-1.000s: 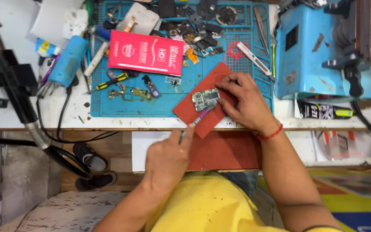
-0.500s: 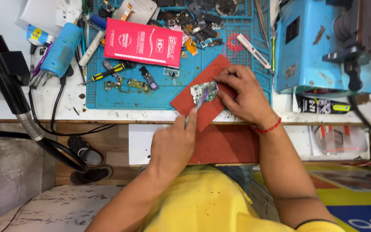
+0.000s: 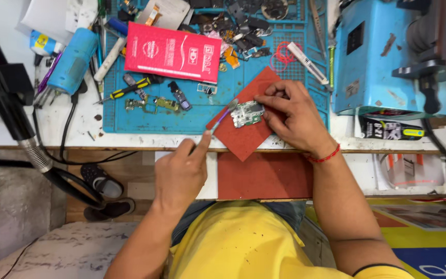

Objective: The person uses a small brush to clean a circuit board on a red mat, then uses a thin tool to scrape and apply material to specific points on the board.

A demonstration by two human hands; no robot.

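Bare mat [image 3: 202,116] left of board; red box [image 3: 172,51], blue machine [image 3: 383,57] hem sides.

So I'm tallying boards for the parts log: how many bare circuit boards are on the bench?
2 clearly: one circuit board on the red pad, steadied by the right hand; one narrow board on the blue mat below the screwdriver. More may hide in the clutter.

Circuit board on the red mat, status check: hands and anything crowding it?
Left hand grips thin tool, tip at circuit board. Right hand pins board on red mat. Nothing crowding it.
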